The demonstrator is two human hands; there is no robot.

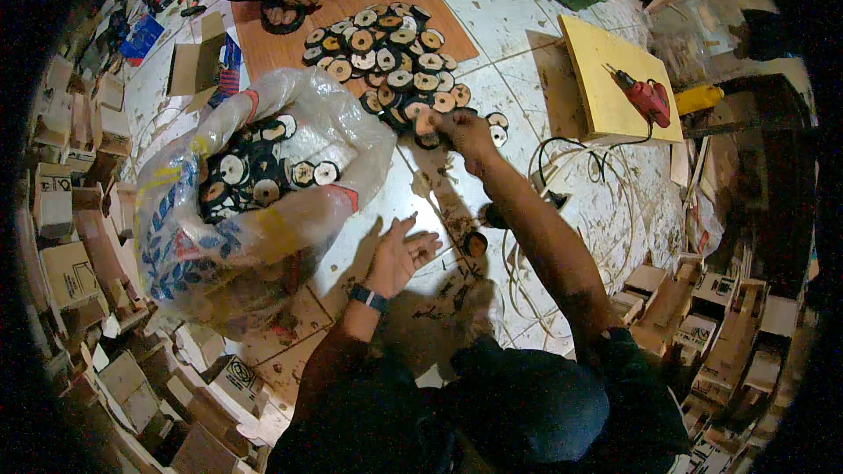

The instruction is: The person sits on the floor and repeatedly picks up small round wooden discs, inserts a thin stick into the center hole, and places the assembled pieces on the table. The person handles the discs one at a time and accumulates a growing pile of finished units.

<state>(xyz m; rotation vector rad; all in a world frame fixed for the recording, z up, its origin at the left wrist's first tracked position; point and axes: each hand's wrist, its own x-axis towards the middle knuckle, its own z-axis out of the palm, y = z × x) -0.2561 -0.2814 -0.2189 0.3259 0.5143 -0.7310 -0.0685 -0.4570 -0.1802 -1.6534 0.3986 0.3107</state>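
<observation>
Right hand (465, 130) pinches one round wooden disc from the pile of discs (395, 57) on the floor. Left hand (399, 254) rests open and empty beside the plastic bag (263, 175). Some discs sit in the bag; many more wait outside.

Black-rimmed wooden discs (395, 53) lie heaped flat on a brown board, the pile's near edge under the right hand (463, 130), whose fingers close on one. More discs fill a clear plastic bag (263, 175) just left of the open left hand (399, 254).
</observation>
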